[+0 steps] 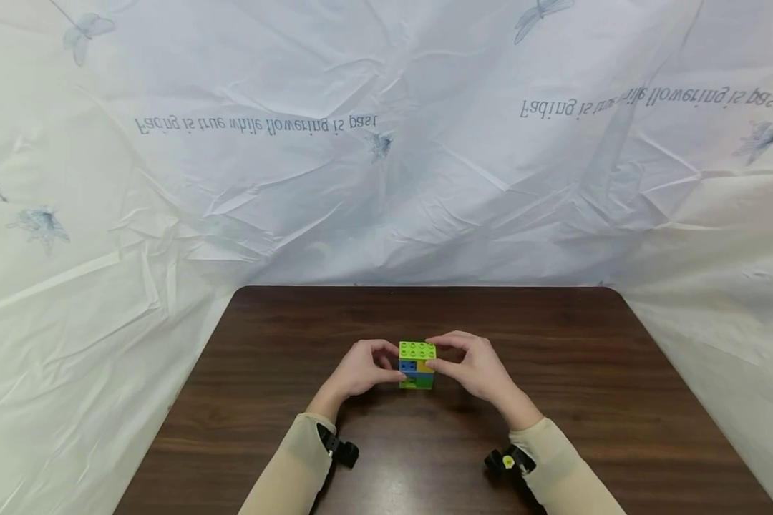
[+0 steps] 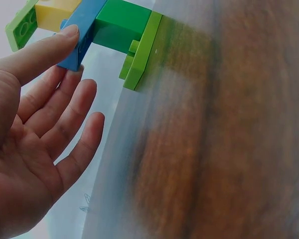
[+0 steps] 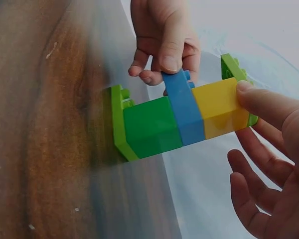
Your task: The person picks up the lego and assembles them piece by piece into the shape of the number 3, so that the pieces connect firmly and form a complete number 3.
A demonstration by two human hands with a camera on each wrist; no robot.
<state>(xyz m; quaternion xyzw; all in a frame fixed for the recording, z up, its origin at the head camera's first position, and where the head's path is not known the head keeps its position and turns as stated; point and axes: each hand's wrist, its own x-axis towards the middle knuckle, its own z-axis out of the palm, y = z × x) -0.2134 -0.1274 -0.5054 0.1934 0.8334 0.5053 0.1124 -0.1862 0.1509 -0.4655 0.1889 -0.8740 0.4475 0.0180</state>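
Observation:
A stack of toy building bricks point(image 1: 417, 350) stands on the table between both hands. From the bottom it runs as a lime plate point(image 3: 118, 122), a green brick point(image 3: 152, 130), a blue plate point(image 3: 185, 110), a yellow brick point(image 3: 217, 110) and a lime plate on top point(image 3: 230, 65). The green and yellow bricks sit toward the right end, leaving gaps on the left. My left hand point(image 1: 359, 368) pinches the left end of the blue plate between thumb and fingers. My right hand point(image 1: 479, 366) pinches the upper right end, its thumb on the yellow brick by the top plate.
The dark wooden table point(image 1: 283, 322) has rounded far corners. White plastic sheeting point(image 1: 386, 200) with printed words and blue motifs hangs behind it and at both sides. Small black cameras sit on the left wrist point(image 1: 343, 452) and right wrist point(image 1: 505, 460).

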